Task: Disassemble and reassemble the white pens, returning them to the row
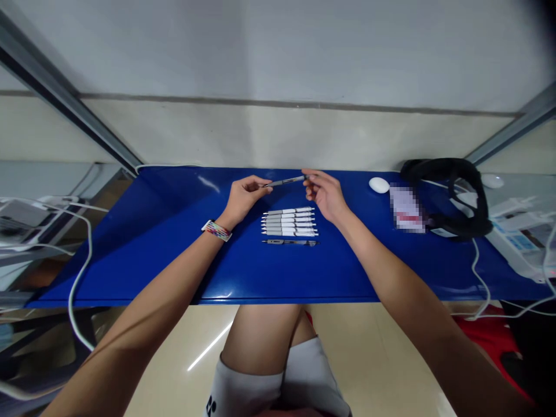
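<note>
A grey-and-black pen (286, 181) is held above the blue table, slightly tilted, its right end higher. My left hand (247, 196) pinches its left end between thumb and fingers. At the other end, the thumb and fingers of my right hand (324, 192) close on the pen's tip region. Below the hands, several white-and-grey pens (289, 222) lie side by side in a stack of rows, all pointing left. Just nearer to me, a darker grey pen (290, 242) lies parallel to them.
On the blue table (174, 249), a white oval object (379, 185), a blurred card (407, 209) and a black headset-like strap (471, 200) lie to the right. White cables (82, 278) hang at the left side. A wall rises behind the table.
</note>
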Tool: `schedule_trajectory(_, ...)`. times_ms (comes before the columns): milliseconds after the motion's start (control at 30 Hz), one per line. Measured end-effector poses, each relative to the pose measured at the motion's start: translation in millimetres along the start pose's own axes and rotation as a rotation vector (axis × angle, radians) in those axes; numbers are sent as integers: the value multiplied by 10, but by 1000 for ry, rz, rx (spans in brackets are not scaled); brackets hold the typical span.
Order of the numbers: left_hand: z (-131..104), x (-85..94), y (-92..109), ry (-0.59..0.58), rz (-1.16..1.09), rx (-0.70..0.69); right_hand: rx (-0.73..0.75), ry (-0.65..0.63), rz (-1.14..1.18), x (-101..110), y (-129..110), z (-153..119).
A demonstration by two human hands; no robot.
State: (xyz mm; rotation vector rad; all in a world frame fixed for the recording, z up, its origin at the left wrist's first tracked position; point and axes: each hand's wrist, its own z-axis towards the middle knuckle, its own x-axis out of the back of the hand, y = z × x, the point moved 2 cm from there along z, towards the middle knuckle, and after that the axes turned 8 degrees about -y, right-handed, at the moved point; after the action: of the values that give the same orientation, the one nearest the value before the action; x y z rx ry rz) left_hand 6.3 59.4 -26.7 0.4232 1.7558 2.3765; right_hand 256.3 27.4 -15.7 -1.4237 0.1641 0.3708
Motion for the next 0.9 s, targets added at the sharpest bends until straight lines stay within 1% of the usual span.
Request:
schedule_trajectory(67,0,29,12,7,37,-14,80,-5,-228,47,-13,2)
schedule_trajectory(133,-8,52,34,-18,86,-23,119,-42,-405,95,-29,-6)
schedule_trajectory(300,-65,44,118,-137,228,-9,130,-131,-657,236,-98,-45)
schedule_trajectory(433,-100,2,157,-230,375,-30,114,-244,-828,316,-150,-73)
schedule_trajectory(567,-104,-26,151,-315,456,-103,123,-329,-928,341,-165,-101)
schedule_trajectory(900,-100,-37,119,-390,550,-164,70,-366,-952,331,-157,-138)
